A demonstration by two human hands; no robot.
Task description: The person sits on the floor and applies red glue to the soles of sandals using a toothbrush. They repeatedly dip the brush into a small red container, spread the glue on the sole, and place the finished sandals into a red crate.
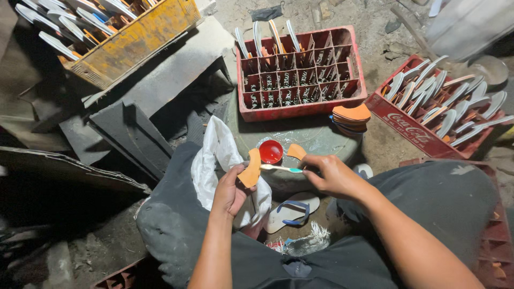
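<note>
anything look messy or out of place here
Mostly orderly work. The left hand holds an orange piece and the right hand a brush by the red bowl. One oddity: a dark face mask lies on the dirt behind the red crate.

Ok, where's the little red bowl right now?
In the head view, the red bowl sits on the round grey block, just beyond the toothbrush, below the red crate.

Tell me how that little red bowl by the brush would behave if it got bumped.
The red bowl looks small and shallow, so it is probably light and would slide or tip easily. It seems to hold something wet, which could spill. It sits on the round grey stand close to the brush in the right hand, so a knock seems possible.
</note>
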